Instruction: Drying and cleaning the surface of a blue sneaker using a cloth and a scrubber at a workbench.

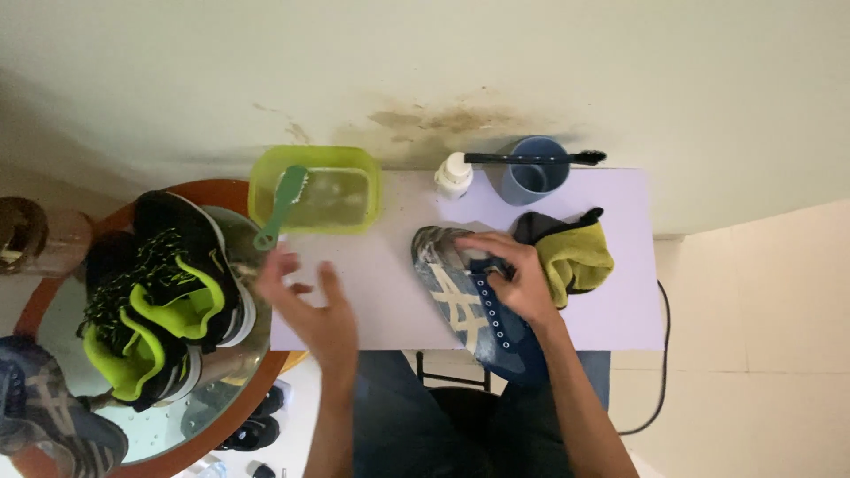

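Right hand [518, 279] lies on top of the blue sneaker [469, 305], fingers curled down over the tongue and lace area, gripping it; thumb side toward the toe. The sneaker lies on the pale lilac table [620, 265], toe pointing far-left, heel hanging toward the near edge over the person's lap. Its toe cap is grey and soiled, with pale crossed stripes on the side facing up. The shoe sits directly under and to the near-left of the gripping hand.

Left hand [314, 305] hovers above the table, left of the sneaker and apart from it, fingers spread open, holding nothing. It is near the green brush [282, 205], whose handle end points toward it; the brush rests slanted across the rim of the yellow-green tub [262, 181] of cloudy water at the far-left corner of the table.

A yellow and dark cloth [575, 252] is bunched just right of the right hand, touching or nearly touching the sneaker. Far side of the table: a small white bottle [453, 174], and beside it a blue cup [536, 173] with a black brush [531, 158] laid across its rim.

Left of the table, a round glass-topped table [230, 403] bears a pair of black and lime sneakers [159, 301]; another blue sneaker [53, 416] lies at its near-left edge.
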